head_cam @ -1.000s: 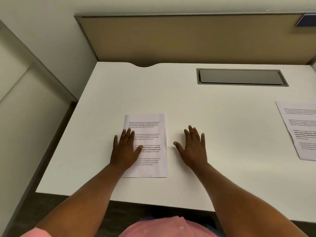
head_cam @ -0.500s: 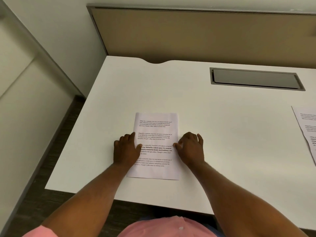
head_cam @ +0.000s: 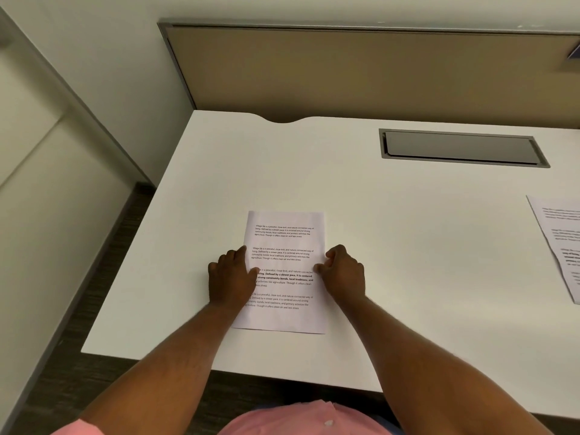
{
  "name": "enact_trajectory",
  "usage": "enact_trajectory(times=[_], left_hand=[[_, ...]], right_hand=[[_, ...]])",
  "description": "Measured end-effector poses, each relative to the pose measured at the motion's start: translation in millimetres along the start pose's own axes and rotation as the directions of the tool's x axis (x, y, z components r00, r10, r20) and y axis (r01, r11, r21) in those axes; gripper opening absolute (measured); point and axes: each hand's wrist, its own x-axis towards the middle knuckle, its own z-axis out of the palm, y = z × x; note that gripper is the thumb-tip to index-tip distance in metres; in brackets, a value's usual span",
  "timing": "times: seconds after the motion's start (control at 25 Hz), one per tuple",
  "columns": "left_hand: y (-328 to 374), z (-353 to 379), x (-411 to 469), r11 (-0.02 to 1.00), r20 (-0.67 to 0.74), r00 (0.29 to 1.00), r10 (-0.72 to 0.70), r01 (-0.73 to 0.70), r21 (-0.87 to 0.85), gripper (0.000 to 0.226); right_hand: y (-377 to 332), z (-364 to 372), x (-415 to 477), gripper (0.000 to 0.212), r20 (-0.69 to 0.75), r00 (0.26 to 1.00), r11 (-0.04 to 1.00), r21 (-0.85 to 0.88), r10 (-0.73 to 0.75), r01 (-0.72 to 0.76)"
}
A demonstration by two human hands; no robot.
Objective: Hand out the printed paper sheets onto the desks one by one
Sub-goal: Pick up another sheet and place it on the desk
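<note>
On desk (head_cam: pixel 392 233), 4-paragraph printed sheet (head_cam: pixel 284 246) flat between curled left hand (head_cam: pixel 231 279) and right hand (head_cam: pixel 343 274), perhaps pinching edges.

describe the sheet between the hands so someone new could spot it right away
Start at the white desk below the tan partition. Near its front edge lies a printed sheet, squared to the viewer, with the left hand and right hand at its side edges. The other sheet lies skewed at the far right, cut off by the frame.

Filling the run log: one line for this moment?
left hand on printed sheet | right hand at its right edge | sheet flat on desk
</note>
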Motion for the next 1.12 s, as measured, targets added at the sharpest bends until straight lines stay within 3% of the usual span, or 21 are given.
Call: enact_trajectory(times=[0.24,0.48,0.8,1.12], left_hand=[[1,0,-1,0.996,-0.01,0.999,-0.047,0.046,-0.079,0.062],[4,-3,6,0.93,-0.022,0.98,-0.199,0.182,-0.319,0.064],[31,-10,20,0.879,-0.072,0.975,-0.21,0.156,-0.451,0.041],[116,-12,27,0.594,0.022,0.924,-0.383,0.265,-0.76,0.011]], right_hand=[[-6,4,3,0.03,0.027,0.991,0.951,0.279,0.133,-0.135],[0,-7,9,0.007,-0.016,0.989,0.913,0.388,0.144,-0.127],[14,-38,18,0.013,0.012,0.979,0.757,0.632,0.203,-0.164],[54,-104,40,0.022,0.014,0.983,0.678,0.722,0.186,-0.138]])
